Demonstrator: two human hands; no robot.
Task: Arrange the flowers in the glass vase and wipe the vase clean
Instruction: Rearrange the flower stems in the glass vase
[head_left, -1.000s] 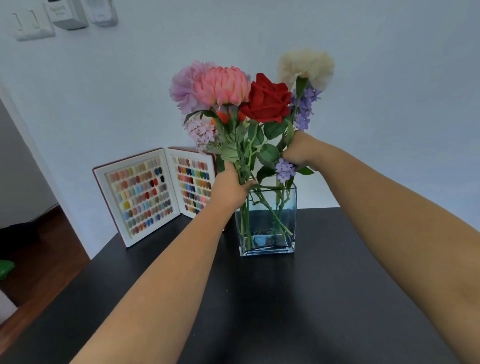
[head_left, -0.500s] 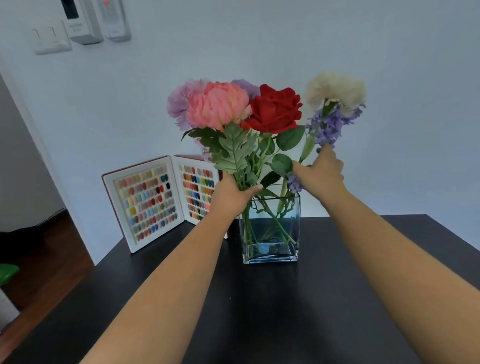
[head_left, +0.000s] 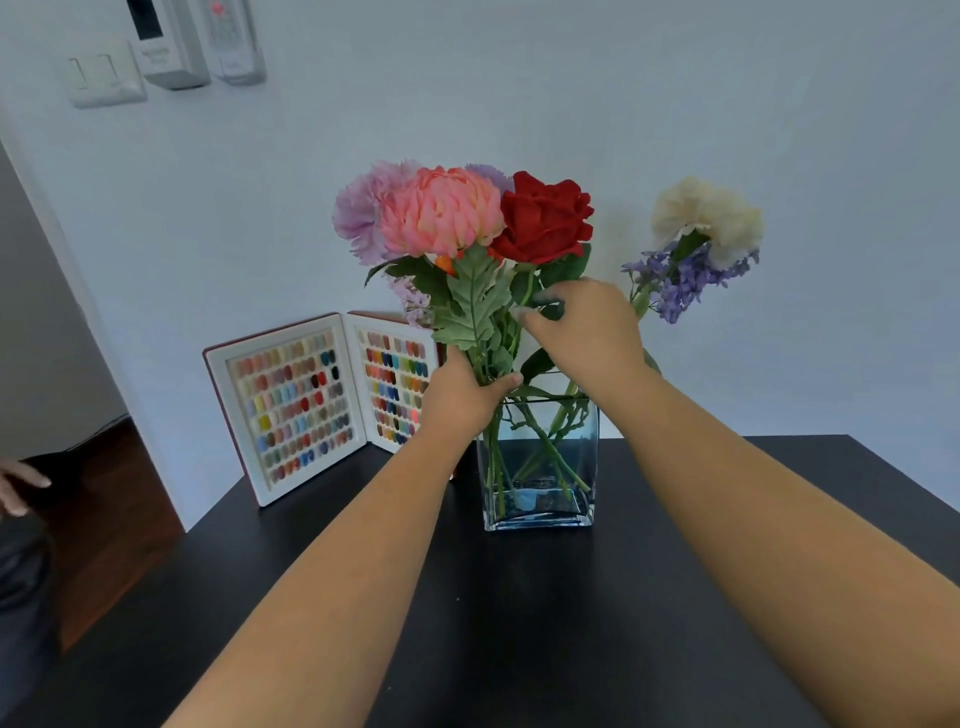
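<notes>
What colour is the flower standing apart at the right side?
Cream-white flower, above a purple sprig; the head view shows it.

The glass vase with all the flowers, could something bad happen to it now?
Maybe. The glass vase holds water, and both hands are tugging stems above its rim, so it might tip and spill. The cream flower leans far right, alone, and might flop out.

A pale wall (head_left: 675, 104) is filling the background, evenly lit. A white switch plate (head_left: 106, 75) and two grey wall units (head_left: 200, 44) are hanging at upper left. A black bench (head_left: 519, 623) is standing against the wall, with an open colour-swatch book (head_left: 322, 405) propped on it. Brown wooden floor (head_left: 98, 530) is showing at left.
</notes>
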